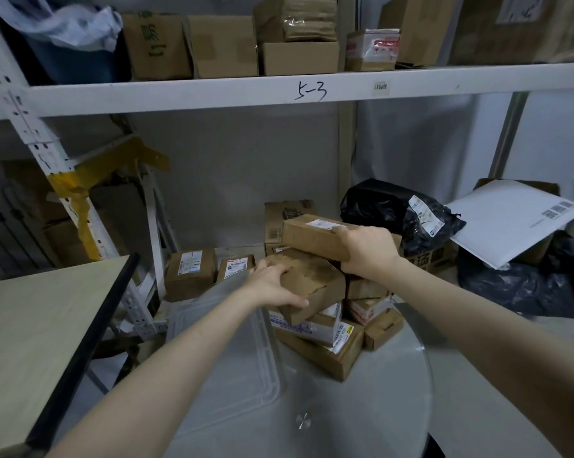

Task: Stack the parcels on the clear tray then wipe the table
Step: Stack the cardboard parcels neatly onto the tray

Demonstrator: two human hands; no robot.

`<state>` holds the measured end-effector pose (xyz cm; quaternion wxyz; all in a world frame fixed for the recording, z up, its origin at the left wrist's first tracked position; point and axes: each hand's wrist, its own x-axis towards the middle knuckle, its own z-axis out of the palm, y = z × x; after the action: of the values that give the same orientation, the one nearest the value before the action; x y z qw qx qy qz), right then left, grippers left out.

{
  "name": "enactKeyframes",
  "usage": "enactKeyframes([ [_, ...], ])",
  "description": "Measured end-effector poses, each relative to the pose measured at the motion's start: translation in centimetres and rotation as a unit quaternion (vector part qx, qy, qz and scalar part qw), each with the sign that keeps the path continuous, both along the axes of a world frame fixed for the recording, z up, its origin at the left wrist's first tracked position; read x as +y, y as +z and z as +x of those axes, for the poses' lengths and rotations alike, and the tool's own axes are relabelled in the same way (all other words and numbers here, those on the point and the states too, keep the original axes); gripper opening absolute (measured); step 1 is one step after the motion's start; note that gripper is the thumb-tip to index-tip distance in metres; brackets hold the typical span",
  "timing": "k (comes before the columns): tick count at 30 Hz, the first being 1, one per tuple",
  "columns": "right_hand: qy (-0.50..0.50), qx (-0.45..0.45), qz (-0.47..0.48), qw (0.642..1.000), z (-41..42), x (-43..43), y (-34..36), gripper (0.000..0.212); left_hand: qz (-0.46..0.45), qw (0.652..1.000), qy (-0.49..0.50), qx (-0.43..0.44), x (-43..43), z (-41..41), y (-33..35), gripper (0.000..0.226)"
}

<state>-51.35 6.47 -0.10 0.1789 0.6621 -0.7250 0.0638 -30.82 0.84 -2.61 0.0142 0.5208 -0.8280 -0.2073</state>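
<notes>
A heap of several cardboard parcels (325, 345) sits on the round glass table (361, 408). My left hand (272, 285) grips a plain brown box (315, 285) at the top of the heap, thumb along its near edge. My right hand (368, 252) grips a longer brown box with a white label (312, 238), held just above and behind the first. The clear tray (226, 352) lies on the table to the left of the heap, partly under my left forearm, with nothing seen in it.
A pale wooden desk (31, 342) with a dark edge stands at the left. Behind the table are small labelled boxes (190, 272), black bags (391, 213), a white mailer (510, 219) and a white shelf rack (279, 90) loaded with cartons.
</notes>
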Motion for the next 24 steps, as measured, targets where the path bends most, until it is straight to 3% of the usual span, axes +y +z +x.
enactKeyframes([
  [4,0.03,-0.106,-0.125,0.986,0.6,1.2,3.6,0.064,0.006,0.998,0.016,0.053,-0.1,0.1,0.3,0.096],
  [7,0.067,-0.212,-0.163,0.961,1.6,1.6,6.7,0.065,-0.002,0.972,0.1,0.211,-1.0,0.7,2.2,0.088],
  [10,0.126,-0.354,-0.123,0.919,2.4,1.1,8.4,0.063,0.011,0.908,0.19,0.374,-1.9,2.4,4.7,0.085],
  [13,0.181,-0.497,-0.067,0.846,3.5,0.3,9.9,0.049,0.029,0.833,0.211,0.51,-2.1,4.8,6.8,0.082],
  [17,0.182,-0.599,0.037,0.779,4.7,-0.7,10.8,0.022,0.052,0.806,0.189,0.558,-1.1,8.1,8.2,0.066],
  [24,0.12,-0.624,0.203,0.745,6.6,-1.9,7.7,0.032,0.166,0.734,0.231,0.616,-0.7,12.3,7.2,0.016],
])
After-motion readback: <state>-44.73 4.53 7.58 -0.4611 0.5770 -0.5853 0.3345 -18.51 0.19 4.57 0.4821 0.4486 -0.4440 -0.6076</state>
